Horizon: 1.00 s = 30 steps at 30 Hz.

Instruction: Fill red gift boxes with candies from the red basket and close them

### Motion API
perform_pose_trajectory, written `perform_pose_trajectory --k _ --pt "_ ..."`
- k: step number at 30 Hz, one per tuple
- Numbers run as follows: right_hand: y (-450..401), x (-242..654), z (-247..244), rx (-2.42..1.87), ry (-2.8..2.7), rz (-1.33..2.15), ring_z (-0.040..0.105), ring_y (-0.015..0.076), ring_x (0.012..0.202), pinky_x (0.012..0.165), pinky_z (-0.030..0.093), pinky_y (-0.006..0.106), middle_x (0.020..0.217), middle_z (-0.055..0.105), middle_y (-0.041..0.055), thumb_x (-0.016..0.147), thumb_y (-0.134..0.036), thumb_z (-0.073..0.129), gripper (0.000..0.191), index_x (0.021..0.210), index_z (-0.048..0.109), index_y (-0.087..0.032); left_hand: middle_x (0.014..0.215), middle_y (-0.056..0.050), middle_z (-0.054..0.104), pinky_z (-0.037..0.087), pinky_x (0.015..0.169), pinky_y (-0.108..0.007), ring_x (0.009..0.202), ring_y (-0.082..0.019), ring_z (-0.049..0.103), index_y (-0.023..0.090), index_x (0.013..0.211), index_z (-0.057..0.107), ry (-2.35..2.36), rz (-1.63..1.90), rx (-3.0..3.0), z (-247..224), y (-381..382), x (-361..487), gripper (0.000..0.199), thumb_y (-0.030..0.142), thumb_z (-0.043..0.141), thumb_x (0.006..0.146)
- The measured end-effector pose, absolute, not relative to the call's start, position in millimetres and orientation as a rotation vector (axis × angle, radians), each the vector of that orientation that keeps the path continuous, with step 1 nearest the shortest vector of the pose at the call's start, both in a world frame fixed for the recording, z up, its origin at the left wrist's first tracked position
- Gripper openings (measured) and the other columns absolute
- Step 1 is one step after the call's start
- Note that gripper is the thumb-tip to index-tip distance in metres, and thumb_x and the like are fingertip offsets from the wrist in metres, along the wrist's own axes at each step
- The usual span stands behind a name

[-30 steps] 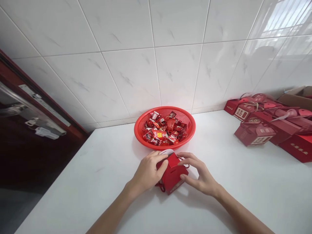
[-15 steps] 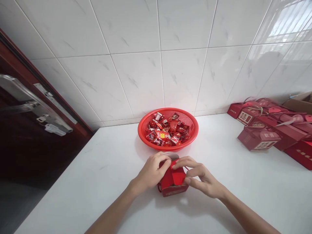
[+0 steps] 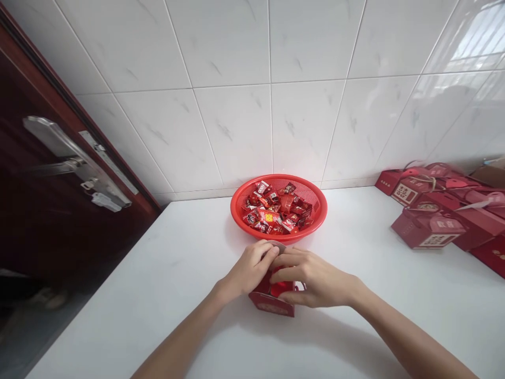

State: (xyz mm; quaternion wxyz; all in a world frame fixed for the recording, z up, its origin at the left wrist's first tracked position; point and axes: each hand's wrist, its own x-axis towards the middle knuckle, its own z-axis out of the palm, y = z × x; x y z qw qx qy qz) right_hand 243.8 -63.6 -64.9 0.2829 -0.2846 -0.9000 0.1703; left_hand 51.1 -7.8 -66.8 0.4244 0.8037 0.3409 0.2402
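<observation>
I'm judging this red card gift box (image 3: 272,306), sitting on the white tabletop (image 3: 158,263) just before the candy basket (image 3: 322,211), to be light, stiff but creasable, best held by its lower walls, while the left hand (image 3: 250,268) is pinching its rear flap (image 3: 279,245) and the right hand (image 3: 310,273) is holding spread fingers over the top, fingertip contact unclear.

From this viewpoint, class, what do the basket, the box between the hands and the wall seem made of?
Red basket: probably plastic, glossy, with a smooth rim and fine perforations.
Box: likely card, fairly matte, with thin folded panels.
Wall: seemingly glazed tile; straight joints, bright reflections.
</observation>
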Motion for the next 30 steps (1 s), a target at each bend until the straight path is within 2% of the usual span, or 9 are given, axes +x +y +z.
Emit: perform_pose_trajectory --k 4,10,14,17,19,22,25,30 --pt "-67.2 243.9 -59.1 -0.812 -2.451 0.423 0.065 0.0241 0.103 0.086 0.053 0.036 0.113 0.073 0.0122 0.095 -0.021 0.064 0.017 0.108 0.075 -0.019 0.094 -0.003 0.07 0.048 0.081 -0.03 0.088 -0.02 0.064 0.02 0.09 0.066 0.867 0.57 1.978 -65.2 -6.3 48.1 0.039 0.042 0.039 0.106" --pt "-68.7 242.0 -56.7 -0.846 -2.487 0.339 0.062 0.0193 0.087 0.075 0.05 0.031 0.101 0.067 0.0105 0.095 -0.021 0.063 0.014 0.1 0.076 -0.018 0.091 -0.003 0.068 0.046 0.081 -0.031 0.088 -0.02 0.062 0.019 0.084 0.064 0.856 0.544 1.936 -60.3 -4.9 45.4 0.043 0.047 0.039 0.104" --pt "-69.2 244.2 -55.4 -0.964 -2.465 0.348 0.057 0.0158 0.075 0.063 0.045 0.028 0.096 0.062 0.0086 0.095 -0.026 0.065 0.015 0.086 0.072 -0.017 0.079 0.0 0.056 0.042 0.069 -0.03 0.073 -0.017 0.053 0.019 0.066 0.054 0.968 0.465 2.004 -58.5 -0.2 40.9 0.042 0.048 0.049 0.097" --pt "-70.5 249.1 -50.9 -1.107 -2.437 0.347 0.05 0.0114 0.065 0.058 0.041 0.026 0.098 0.061 0.0063 0.091 -0.025 0.073 0.017 0.078 0.066 -0.017 0.077 0.001 0.056 0.042 0.066 -0.029 0.07 -0.016 0.052 0.019 0.065 0.051 1.008 0.412 2.013 -55.7 3.5 34.8 0.04 0.047 0.055 0.093" --pt "-71.4 252.4 -47.3 -1.189 -2.429 0.354 0.046 0.0098 0.062 0.056 0.039 0.026 0.1 0.06 0.0046 0.087 -0.024 0.078 0.018 0.078 0.064 -0.017 0.085 -0.001 0.065 0.047 0.072 -0.03 0.077 -0.018 0.059 0.02 0.075 0.061 0.997 0.367 2.01 -51.4 5.9 29.0 0.032 0.045 0.055 0.093" --pt "-72.4 255.1 -44.5 -1.302 -2.448 0.325 0.047 0.0109 0.063 0.056 0.039 0.026 0.097 0.06 0.003 0.084 -0.026 0.082 0.021 0.078 0.063 -0.018 0.115 -0.005 0.073 0.051 0.09 -0.032 0.104 -0.023 0.066 0.021 0.105 0.073 0.992 0.291 2.014 -41.9 9.8 17.4 0.029 0.041 0.054 0.094" --pt "-73.5 254.0 -44.7 -1.366 -2.467 0.225 0.051 0.014 0.068 0.059 0.04 0.028 0.094 0.06 0.0033 0.083 -0.029 0.083 0.023 0.078 0.063 -0.018 0.135 -0.007 0.069 0.052 0.098 -0.034 0.114 -0.026 0.068 0.022 0.127 0.07 1.012 0.195 2.02 -32.6 14.0 3.8 0.043 0.046 0.053 0.095" --pt "-75.9 250.5 -41.0 -1.392 -2.491 0.193 0.055 0.0169 0.074 0.062 0.042 0.029 0.097 0.062 0.0054 0.082 -0.028 0.084 0.022 0.082 0.064 -0.017 0.149 -0.006 0.061 0.05 0.105 -0.036 0.127 -0.028 0.063 0.024 0.142 0.062 0.994 0.057 2.073 -28.9 19.7 -11.0 0.053 0.048 0.054 0.095"
